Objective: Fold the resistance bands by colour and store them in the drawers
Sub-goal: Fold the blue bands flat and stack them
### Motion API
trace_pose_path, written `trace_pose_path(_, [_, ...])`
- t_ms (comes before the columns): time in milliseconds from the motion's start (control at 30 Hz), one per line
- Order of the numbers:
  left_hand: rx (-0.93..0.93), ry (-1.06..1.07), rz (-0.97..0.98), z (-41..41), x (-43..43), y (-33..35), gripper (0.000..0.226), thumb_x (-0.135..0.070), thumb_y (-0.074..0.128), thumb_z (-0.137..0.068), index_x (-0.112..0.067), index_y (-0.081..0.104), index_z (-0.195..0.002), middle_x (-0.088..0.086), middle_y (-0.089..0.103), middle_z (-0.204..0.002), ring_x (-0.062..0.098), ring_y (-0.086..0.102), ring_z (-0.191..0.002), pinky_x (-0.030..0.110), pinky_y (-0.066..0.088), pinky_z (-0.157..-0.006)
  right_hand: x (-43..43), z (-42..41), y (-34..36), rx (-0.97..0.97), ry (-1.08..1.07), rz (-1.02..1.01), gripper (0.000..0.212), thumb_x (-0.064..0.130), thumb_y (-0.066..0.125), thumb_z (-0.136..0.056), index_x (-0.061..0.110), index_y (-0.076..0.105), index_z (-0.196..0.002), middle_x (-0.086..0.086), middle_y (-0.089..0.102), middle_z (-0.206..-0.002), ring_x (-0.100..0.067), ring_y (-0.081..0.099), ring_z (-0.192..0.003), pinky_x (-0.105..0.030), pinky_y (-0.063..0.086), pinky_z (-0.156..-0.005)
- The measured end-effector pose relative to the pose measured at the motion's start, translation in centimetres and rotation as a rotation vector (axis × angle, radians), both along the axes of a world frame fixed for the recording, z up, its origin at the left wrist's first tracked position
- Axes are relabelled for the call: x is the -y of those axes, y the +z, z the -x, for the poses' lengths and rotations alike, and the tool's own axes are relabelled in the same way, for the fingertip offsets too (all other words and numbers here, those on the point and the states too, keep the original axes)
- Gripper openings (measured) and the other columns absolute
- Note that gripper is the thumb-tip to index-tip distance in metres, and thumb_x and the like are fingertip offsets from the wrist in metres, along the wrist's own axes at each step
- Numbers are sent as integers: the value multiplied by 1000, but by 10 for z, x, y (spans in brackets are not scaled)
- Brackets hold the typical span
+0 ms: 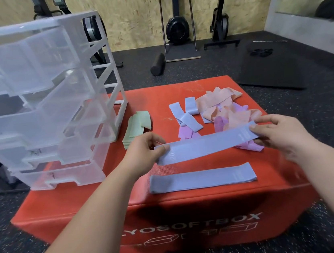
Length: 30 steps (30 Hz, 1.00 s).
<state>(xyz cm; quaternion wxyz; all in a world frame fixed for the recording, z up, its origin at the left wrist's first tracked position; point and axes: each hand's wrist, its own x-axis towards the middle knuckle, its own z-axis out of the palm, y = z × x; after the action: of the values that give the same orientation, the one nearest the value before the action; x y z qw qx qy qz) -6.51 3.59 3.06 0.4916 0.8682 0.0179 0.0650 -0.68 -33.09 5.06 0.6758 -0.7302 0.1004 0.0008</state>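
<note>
A blue resistance band (204, 146) is stretched flat in the air between my hands, above the red soft box (86, 197). My left hand (143, 148) pinches its left end and my right hand (276, 132) pinches its right end. Another blue band (202, 178) lies flat near the box's front edge. Green bands (135, 128) lie stacked beside the clear plastic drawer unit (39, 104), whose drawers are pulled out. A loose heap of blue bands (185, 115), pink bands (220, 103) and purple bands (185, 132) covers the back right of the box.
The drawer unit fills the box's left side. Behind the box, on the dark rubber floor, lie a black foam roller (157, 64) and a black mat (270, 65). Exercise machines (177, 24) stand against the wooden wall.
</note>
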Motion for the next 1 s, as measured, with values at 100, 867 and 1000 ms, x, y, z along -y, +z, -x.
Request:
trace_pose_path(100, [-6, 79, 14, 11, -1, -1, 22, -26, 87, -88, -11, 72, -88, 13, 70, -74, 19, 63, -56, 42, 57, -57, 3, 10, -3, -61, 87, 78, 25, 3, 80, -88, 5, 71, -112, -15, 73, -93, -14, 68, -59, -22, 61, -55])
trace_pose_path(867, [39, 24, -491, 43, -13, -25, 17, -15, 83, -81, -24, 68, -83, -10, 68, -77, 2, 61, -72, 14, 40, -60, 6, 29, -47, 90, 333, 835, 21, 24, 88, -80, 26, 71, -93, 13, 75, -68, -5, 65, -62, -26, 41, -62])
trace_pose_path(1000, [36, -29, -589, 41, -13, -33, 18, -17, 81, -81, -27, 66, -83, -10, 66, -79, 7, 60, -72, 21, 38, -60, 2, 32, -53, 142, 345, 941, 24, 23, 89, -77, 29, 71, -92, 11, 72, -70, -3, 66, -70, -22, 40, -61])
